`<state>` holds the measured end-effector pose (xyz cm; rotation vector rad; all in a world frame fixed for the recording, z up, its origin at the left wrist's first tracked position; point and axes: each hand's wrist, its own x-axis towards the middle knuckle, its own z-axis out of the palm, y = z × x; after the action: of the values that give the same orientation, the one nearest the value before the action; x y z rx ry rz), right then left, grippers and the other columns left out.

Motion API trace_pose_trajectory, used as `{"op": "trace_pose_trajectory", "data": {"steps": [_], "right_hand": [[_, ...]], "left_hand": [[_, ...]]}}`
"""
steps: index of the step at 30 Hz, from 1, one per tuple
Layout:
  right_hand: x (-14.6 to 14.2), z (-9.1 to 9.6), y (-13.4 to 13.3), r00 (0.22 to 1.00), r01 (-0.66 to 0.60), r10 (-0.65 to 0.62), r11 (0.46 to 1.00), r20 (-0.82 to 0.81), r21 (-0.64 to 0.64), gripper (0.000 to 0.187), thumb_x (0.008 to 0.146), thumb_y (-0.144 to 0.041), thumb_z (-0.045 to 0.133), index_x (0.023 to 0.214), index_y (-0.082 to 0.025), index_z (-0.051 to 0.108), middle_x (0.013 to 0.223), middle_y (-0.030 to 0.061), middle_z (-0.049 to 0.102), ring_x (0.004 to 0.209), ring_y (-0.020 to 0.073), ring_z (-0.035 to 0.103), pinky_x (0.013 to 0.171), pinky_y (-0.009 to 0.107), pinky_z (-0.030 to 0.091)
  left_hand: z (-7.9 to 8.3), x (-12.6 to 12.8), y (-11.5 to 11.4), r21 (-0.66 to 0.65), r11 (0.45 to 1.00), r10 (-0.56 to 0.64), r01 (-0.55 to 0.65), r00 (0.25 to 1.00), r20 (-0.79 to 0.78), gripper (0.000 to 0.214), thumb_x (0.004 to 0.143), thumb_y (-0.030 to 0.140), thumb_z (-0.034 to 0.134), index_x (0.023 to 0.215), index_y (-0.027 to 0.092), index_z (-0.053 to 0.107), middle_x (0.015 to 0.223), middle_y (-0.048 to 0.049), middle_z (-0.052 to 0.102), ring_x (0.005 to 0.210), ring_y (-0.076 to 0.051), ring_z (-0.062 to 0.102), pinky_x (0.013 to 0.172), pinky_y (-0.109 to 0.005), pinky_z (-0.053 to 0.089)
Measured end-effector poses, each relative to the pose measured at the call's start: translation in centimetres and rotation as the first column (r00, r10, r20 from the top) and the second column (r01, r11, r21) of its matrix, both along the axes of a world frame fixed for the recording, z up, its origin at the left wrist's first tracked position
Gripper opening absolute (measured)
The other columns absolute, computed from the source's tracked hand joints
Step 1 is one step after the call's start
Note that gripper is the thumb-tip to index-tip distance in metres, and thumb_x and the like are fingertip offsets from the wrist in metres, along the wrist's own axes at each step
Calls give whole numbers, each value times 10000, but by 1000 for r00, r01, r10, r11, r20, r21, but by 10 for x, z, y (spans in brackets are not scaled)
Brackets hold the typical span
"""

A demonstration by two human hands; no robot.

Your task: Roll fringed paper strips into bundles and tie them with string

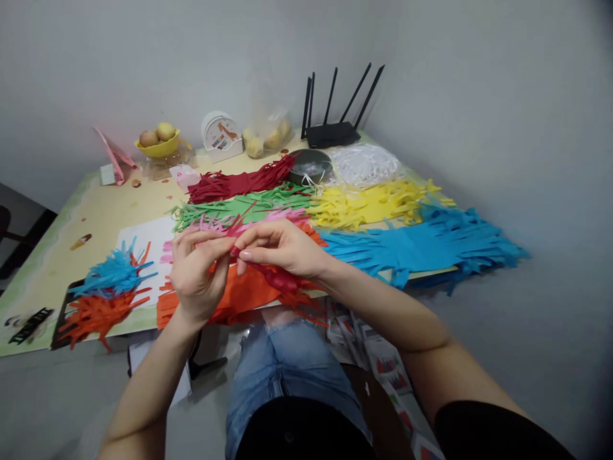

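Note:
My left hand (194, 271) and my right hand (278, 246) meet over the table's near edge, fingertips pinched together on a dark red paper strip (275, 276). The strip's loose red fringes hang down under my right palm. Beneath both hands lies a sheet of orange fringed paper (244, 294), with pink fringed paper (215, 225) just behind it.
Fringed paper sheets cover the table (96, 211): dark red (239, 182), green (244, 206), yellow (368, 203), blue (421, 246), white shreds (366, 163). Blue and orange tassels (108, 291) lie at left. A router (332, 131), dark bowl (311, 167) and yellow fruit bowl (160, 145) stand at the back.

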<state>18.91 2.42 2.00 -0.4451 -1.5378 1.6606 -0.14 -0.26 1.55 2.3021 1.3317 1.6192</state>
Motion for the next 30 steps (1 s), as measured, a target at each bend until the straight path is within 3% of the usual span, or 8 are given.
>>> {"op": "trace_pose_trajectory", "data": {"steps": [4,8,13,15,17,20,24,30], "right_hand": [[-11,4,4,982,183,-180,980,-56,73,273,873,-412,683,992,-166,681,824,31,753,532,73,590,509,193,477],[-22,5,16,909,416,-410,873,-80,254,176,878,-346,680,938,-188,630,889,11,718,759,103,684,721,207,540],[0,3,76,864,368,-497,728,76,579,236,952,-374,572,982,-171,691,995,42,735,911,128,683,875,233,510],[32,0,128,688,371,-664,667,291,646,338,983,-439,518,1033,-166,710,1056,65,743,945,144,674,899,250,502],[72,-6,186,243,359,-773,633,587,686,372,1017,-439,455,1090,-171,703,1161,74,725,1038,155,652,944,256,491],[124,-24,261,-4,353,-723,646,691,677,321,1008,-340,515,1135,-94,678,1228,164,672,1138,234,626,1015,378,485],[150,-62,315,-152,289,-610,725,778,625,369,952,-362,631,1241,-135,611,1252,114,626,1100,226,638,938,436,554],[150,-101,348,-261,193,-521,797,813,573,400,941,-354,648,1243,-96,607,1256,146,618,1106,233,636,943,425,551]], "left_hand": [[7,15,-1,-181,978,-48,103,957,287,147,909,281,655,990,250,773,1015,-42,760,960,-196,696,912,-352,538],[6,27,17,-229,968,7,102,902,432,183,883,329,696,1016,233,777,1005,-29,770,939,-184,715,879,-301,551],[1,20,53,-184,980,41,76,825,563,107,864,317,725,845,217,761,868,3,754,841,-136,693,858,-265,548],[5,8,62,-219,961,34,169,714,699,151,820,366,772,804,221,734,793,13,719,793,-134,674,854,-293,570],[10,-5,66,-269,922,56,278,591,805,236,732,417,840,777,219,719,699,21,660,709,-131,640,780,-307,598],[12,-19,64,-362,902,163,237,589,791,289,646,405,890,779,193,745,631,23,619,642,-120,611,671,-267,591],[1,-22,65,-498,850,297,172,625,722,346,559,404,924,775,177,777,617,13,641,651,-134,648,617,-218,559],[-17,-22,80,-641,730,378,236,642,667,402,581,434,917,898,214,808,725,2,704,703,-101,643,668,-165,534]]}}
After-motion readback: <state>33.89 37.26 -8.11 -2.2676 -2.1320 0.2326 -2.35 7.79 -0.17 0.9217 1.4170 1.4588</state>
